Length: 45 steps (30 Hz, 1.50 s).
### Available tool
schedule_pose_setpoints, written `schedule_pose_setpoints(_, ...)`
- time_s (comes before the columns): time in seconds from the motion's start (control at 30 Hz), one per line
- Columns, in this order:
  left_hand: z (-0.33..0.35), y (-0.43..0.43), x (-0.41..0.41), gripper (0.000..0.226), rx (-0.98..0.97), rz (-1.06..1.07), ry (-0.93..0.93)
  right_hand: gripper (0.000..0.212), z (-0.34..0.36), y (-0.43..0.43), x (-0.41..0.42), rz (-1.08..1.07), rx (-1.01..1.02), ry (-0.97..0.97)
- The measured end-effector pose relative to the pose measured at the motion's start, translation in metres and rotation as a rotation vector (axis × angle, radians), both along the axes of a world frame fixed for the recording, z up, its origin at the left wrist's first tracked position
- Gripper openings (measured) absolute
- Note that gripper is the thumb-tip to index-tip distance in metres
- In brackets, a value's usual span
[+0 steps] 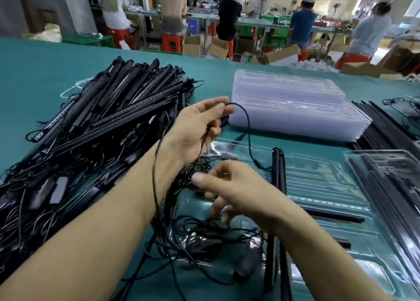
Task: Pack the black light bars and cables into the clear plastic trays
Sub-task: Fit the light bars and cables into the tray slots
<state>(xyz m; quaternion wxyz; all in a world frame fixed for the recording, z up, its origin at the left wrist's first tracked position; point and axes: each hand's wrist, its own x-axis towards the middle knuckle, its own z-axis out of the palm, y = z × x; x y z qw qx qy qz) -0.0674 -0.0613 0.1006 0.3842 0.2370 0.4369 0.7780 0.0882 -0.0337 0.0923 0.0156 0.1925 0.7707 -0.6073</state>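
Observation:
My left hand is raised above the table and grips a thin black cable that loops off its fingertips down to a light bar standing in the clear plastic tray in front of me. My right hand is lower, fingers curled round a tangle of black cables over the tray's near left part. A big heap of black light bars with cables lies to the left.
A stack of clear trays sits behind the open one. At the right lie a filled tray and loose black bars. The green table runs to the far edge; people work at benches beyond.

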Motion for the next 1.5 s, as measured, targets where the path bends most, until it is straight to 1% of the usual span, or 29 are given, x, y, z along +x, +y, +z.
schedule_pose_setpoints(0.07,0.003,0.000,0.005,0.013,0.013,-0.057,0.029,0.062,-0.007,-0.002,-0.011,0.075,0.231,-0.068)
schedule_pose_setpoints(0.1,0.004,-0.001,0.008,0.012,0.018,-0.087,0.051,0.066,-0.011,-0.006,-0.016,0.126,0.231,-0.090)
schedule_pose_setpoints(0.13,0.005,-0.001,0.011,0.013,0.016,-0.109,0.083,0.058,-0.015,-0.013,-0.019,0.148,0.133,-0.092)
schedule_pose_setpoints(0.17,0.005,-0.001,0.013,0.013,0.003,-0.120,0.140,0.042,-0.019,-0.019,-0.022,0.155,-0.021,-0.068)
schedule_pose_setpoints(0.2,0.005,-0.003,0.015,0.011,-0.022,-0.116,0.219,0.027,-0.022,-0.025,-0.024,0.139,-0.161,-0.021)
schedule_pose_setpoints(0.23,0.006,-0.005,0.016,0.011,-0.059,-0.097,0.320,0.018,-0.025,-0.028,-0.025,0.108,-0.265,0.036)
schedule_pose_setpoints(0.3,0.004,-0.014,0.013,0.010,-0.141,-0.033,0.554,0.013,-0.029,-0.027,-0.022,0.076,-0.338,0.151)
schedule_pose_setpoints(0.37,-0.001,-0.027,0.006,0.009,-0.214,0.032,0.788,0.007,-0.032,-0.027,-0.014,0.109,-0.394,0.262)
schedule_pose_setpoints(0.4,-0.004,-0.034,0.004,0.012,-0.261,0.037,0.852,0.006,-0.033,-0.029,-0.010,0.118,-0.442,0.310)
schedule_pose_setpoints(0.43,-0.009,-0.040,0.002,0.023,-0.312,0.018,0.864,0.007,-0.033,-0.031,-0.006,0.114,-0.501,0.360)
schedule_pose_setpoints(0.47,-0.013,-0.046,0.002,0.034,-0.365,-0.025,0.825,0.010,-0.030,-0.031,-0.003,0.072,-0.580,0.408)
schedule_pose_setpoints(0.5,-0.018,-0.052,0.001,0.042,-0.422,-0.085,0.763,0.014,-0.025,-0.028,-0.001,-0.021,-0.673,0.454)
schedule_pose_setpoints(0.57,-0.028,-0.064,0.002,0.048,-0.526,-0.245,0.632,0.016,-0.010,-0.008,0.003,-0.281,-0.856,0.585)
schedule_pose_setpoints(0.6,-0.032,-0.068,0.003,0.048,-0.550,-0.335,0.556,0.013,0.002,0.006,0.004,-0.384,-0.867,0.653)
schedule_pose_setpoints(0.63,-0.035,-0.072,0.004,0.051,-0.547,-0.417,0.476,0.011,0.014,0.018,0.006,-0.437,-0.807,0.690)
schedule_pose_setpoints(0.7,-0.034,-0.074,0.007,0.062,-0.499,-0.535,0.324,0.013,0.027,0.030,0.005,-0.412,-0.642,0.692)
schedule_pose_setpoints(0.8,-0.026,-0.071,0.009,0.075,-0.388,-0.655,0.258,0.014,0.028,0.036,0.003,-0.445,-0.581,0.730)
schedule_pose_setpoints(0.87,-0.022,-0.070,0.009,0.073,-0.313,-0.694,0.261,0.014,0.029,0.045,0.001,-0.558,-0.649,0.808)
schedule_pose_setpoints(0.9,-0.021,-0.071,0.008,0.066,-0.301,-0.702,0.285,0.013,0.030,0.051,0.000,-0.646,-0.679,0.838)
schedule_pose_setpoints(0.97,-0.025,-0.071,0.006,0.039,-0.325,-0.692,0.395,0.010,0.032,0.065,-0.001,-0.820,-0.723,0.891)
schedule_pose_setpoints(1.0,-0.027,-0.070,0.006,0.030,-0.350,-0.672,0.479,0.011,0.033,0.072,-0.002,-0.887,-0.737,0.918)
schedule_pose_setpoints(1.1,-0.031,-0.062,0.009,0.027,-0.421,-0.574,0.645,0.011,0.032,0.086,-0.001,-0.968,-0.749,0.960)
schedule_pose_setpoints(1.17,-0.030,-0.056,0.011,0.023,-0.391,-0.476,0.686,0.015,0.027,0.086,0.001,-0.915,-0.774,0.915)
schedule_pose_setpoints(1.2,-0.029,-0.054,0.011,0.024,-0.361,-0.434,0.692,0.018,0.023,0.084,0.003,-0.882,-0.764,0.838)
schedule_pose_setpoints(1.27,-0.027,-0.050,0.013,0.028,-0.297,-0.355,0.689,0.020,0.015,0.074,0.005,-0.778,-0.675,0.574)
schedule_pose_setpoints(1.33,-0.023,-0.044,0.016,0.029,-0.262,-0.231,0.668,0.028,0.004,0.057,0.003,-0.578,-0.514,0.287)
schedule_pose_setpoints(1.37,-0.023,-0.041,0.017,0.033,-0.254,-0.184,0.664,0.034,0.000,0.049,0.000,-0.470,-0.439,0.194)
schedule_pose_setpoints(1.43,-0.023,-0.035,0.019,0.049,-0.274,-0.100,0.713,0.038,-0.006,0.037,-0.007,-0.325,-0.373,0.157)
schedule_pose_setpoints(1.5,-0.023,-0.033,0.018,0.046,-0.273,-0.031,0.720,0.038,-0.006,0.034,-0.010,-0.242,-0.373,0.196)
